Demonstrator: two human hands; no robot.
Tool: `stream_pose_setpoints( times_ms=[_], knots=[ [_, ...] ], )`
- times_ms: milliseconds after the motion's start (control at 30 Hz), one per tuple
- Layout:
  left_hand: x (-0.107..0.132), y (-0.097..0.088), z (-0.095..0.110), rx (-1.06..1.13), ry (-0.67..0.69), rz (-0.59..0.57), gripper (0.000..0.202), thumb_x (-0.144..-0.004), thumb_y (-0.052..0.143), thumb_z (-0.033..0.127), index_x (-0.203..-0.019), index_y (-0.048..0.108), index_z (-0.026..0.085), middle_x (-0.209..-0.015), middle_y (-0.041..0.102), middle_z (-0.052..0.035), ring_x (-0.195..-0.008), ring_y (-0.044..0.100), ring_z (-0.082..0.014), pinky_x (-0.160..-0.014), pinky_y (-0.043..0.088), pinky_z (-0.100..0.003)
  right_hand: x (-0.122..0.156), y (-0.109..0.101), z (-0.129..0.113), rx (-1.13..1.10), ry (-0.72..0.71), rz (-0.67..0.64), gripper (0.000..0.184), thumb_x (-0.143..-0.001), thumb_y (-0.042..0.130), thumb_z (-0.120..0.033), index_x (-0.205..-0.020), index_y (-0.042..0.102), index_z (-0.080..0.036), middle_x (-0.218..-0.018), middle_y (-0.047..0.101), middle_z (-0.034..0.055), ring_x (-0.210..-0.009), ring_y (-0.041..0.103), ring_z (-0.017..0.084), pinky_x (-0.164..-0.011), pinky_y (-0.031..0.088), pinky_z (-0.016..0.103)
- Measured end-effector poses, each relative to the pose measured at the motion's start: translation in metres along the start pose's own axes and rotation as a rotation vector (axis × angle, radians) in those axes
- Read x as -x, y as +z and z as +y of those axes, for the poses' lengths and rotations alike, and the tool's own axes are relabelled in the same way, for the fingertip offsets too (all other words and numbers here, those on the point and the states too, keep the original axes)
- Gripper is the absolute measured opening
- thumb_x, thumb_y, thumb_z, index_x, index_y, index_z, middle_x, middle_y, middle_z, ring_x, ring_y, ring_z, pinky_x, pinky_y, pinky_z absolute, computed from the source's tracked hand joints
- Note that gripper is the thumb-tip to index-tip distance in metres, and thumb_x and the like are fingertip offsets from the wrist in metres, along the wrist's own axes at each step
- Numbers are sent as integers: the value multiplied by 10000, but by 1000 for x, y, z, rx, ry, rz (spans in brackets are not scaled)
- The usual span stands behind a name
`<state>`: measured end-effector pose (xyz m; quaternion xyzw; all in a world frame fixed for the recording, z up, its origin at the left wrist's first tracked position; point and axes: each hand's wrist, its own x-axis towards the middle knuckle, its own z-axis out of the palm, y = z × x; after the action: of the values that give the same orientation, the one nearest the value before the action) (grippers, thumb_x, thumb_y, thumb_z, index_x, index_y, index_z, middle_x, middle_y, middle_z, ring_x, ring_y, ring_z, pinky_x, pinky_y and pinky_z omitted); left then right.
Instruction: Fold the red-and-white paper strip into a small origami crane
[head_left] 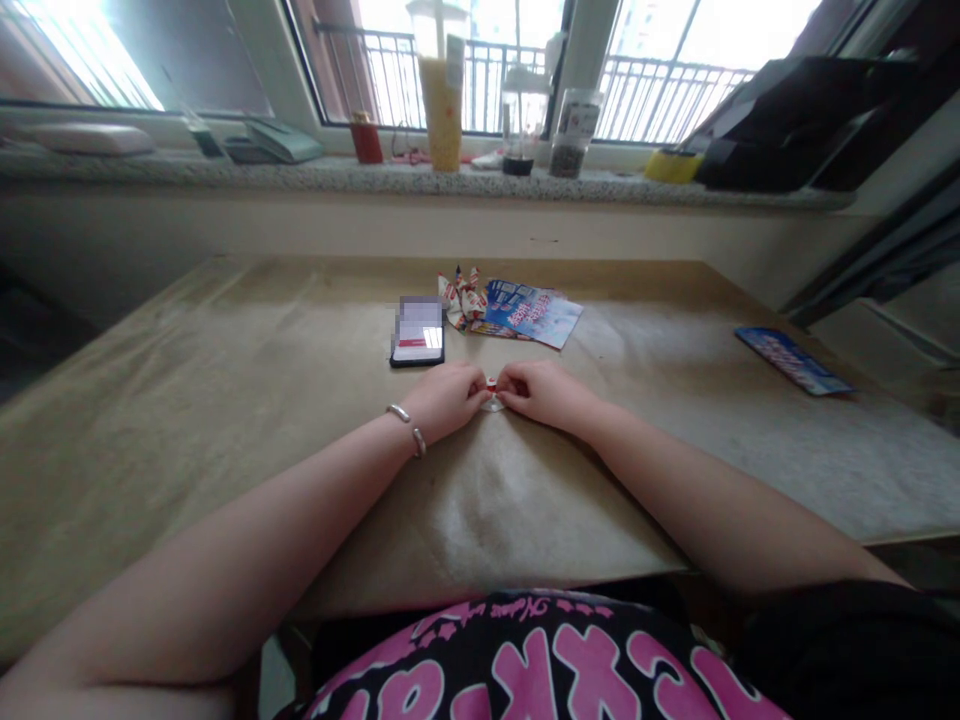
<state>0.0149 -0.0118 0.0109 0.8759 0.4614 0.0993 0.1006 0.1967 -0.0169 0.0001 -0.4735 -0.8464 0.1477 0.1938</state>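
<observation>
looks like a room in a home, judging by the covered table (247,420), cluttered stone windowsill (285,181) and balcony-style railing (645,98) outside the windows (667,35).

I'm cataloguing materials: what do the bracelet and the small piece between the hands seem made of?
The bracelet looks like polished metal, silvery with bright highlights. The small piece is perhaps printed paper, thin-looking, white and red; finish unclear.
</observation>
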Motion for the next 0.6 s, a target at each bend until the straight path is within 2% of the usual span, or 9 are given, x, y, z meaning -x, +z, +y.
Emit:
stream_pose_setpoints(
  times_ms=[167,367,467,600],
  knots=[
    [-1,1,1,20,7,5,168,-809,500,276,-724,578,153,-760,574,-40,-712,517,-155,-621,373,-247,4,-1,-1,21,-114,59,130,-799,550,-233,-840,663,-185,-771,621,15,-663,518,93,-607,339,200],
    [-3,2,1,97,-74,19,133,-786,544,281,-812,595,161,-730,584,-15,-680,527,-145,-578,365,-231,6,-6,-7,146,-168,36,171,-807,544,-246,-853,704,-205,-825,645,38,-704,553,119,-638,357,222],
    [-1,1,-3,52,13,25,151,-806,523,279,-816,623,166,-773,589,-29,-707,535,-147,-605,383,-233,6,-6,-5,154,-183,30,186,-806,536,-239,-857,711,-206,-819,646,40,-709,559,123,-640,366,223],
    [4,-2,-12,4,201,49,164,-824,498,217,-813,656,175,-819,599,-36,-743,547,-134,-665,401,-225,6,-5,0,109,-214,27,182,-791,540,-210,-843,713,-190,-816,644,45,-731,569,126,-661,384,220]
  ],
)
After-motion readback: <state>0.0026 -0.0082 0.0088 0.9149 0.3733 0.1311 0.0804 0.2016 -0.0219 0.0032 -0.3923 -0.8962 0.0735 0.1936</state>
